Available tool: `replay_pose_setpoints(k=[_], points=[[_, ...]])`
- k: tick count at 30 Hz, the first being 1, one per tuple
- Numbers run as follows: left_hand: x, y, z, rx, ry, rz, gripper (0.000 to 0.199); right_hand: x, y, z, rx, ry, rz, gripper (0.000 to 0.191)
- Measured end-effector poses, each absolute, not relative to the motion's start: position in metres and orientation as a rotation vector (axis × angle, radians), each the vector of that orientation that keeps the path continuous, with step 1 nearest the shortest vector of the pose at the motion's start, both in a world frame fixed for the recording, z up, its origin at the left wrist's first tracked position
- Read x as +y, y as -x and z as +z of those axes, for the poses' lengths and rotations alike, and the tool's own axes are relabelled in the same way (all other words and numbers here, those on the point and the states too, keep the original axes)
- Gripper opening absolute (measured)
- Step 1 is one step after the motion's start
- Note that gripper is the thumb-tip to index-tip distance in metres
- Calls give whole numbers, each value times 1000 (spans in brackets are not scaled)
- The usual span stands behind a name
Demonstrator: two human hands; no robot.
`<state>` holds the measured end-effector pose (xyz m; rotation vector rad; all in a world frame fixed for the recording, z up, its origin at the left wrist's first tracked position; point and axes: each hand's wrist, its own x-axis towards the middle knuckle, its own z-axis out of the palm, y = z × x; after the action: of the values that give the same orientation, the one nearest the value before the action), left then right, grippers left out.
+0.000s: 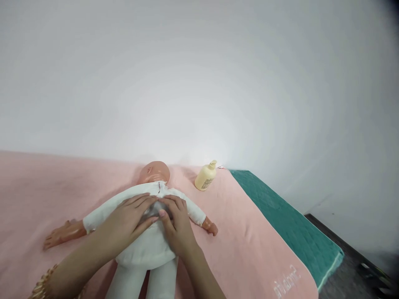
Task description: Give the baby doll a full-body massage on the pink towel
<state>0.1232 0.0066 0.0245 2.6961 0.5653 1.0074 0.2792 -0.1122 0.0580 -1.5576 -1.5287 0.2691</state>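
A baby doll with a white cloth body lies on a pink blanket, its bald head toward the wall and its arms spread out. A stitched seam shows below its neck. My left hand rests flat on the doll's upper body, fingers stretched toward the middle. My right hand lies on the other side, its fingers and thumb extended and apart. Between both hands shows a shiny grey patch, partly covered by my fingers; I cannot tell what it is.
A pale yellow pump bottle stands on the blanket, right of the doll's head. Under the blanket, a green mattress sticks out at the right, with its edge above a dark floor. A white wall rises behind.
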Motion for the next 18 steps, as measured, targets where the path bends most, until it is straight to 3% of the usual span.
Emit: replay_pose_setpoints(k=[5, 18], points=[[3, -123, 29, 559, -2665, 903, 50, -102, -282, 58, -1522, 1550, 255, 24], [6, -123, 35, 658, -2567, 926, 52, -104, -283, 45, -1441, 1517, 226, 34]])
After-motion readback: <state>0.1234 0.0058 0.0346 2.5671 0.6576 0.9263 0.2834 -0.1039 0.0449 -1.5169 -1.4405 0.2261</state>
